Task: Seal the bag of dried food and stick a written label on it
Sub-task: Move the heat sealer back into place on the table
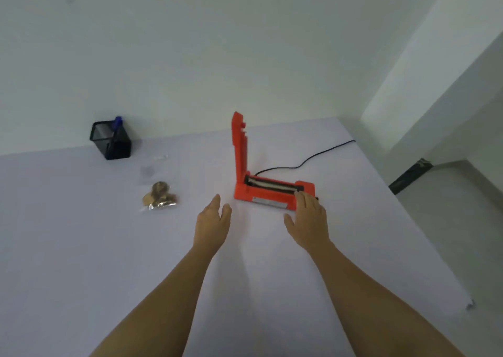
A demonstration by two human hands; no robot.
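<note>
The orange sealer (268, 193) stands with its lid raised, likely to receive the bag (159, 197), which lies on the counter (81, 234) to its left; the left hand (213, 222) hovers open and empty; the right hand (307, 220) lays straight fingers on the sealer's end, perhaps to steady it.

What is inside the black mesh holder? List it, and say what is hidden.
A blue pen stands in the black mesh holder, its cap above the rim. The dark mesh hides the pen's lower part and whether anything else is inside.
</note>
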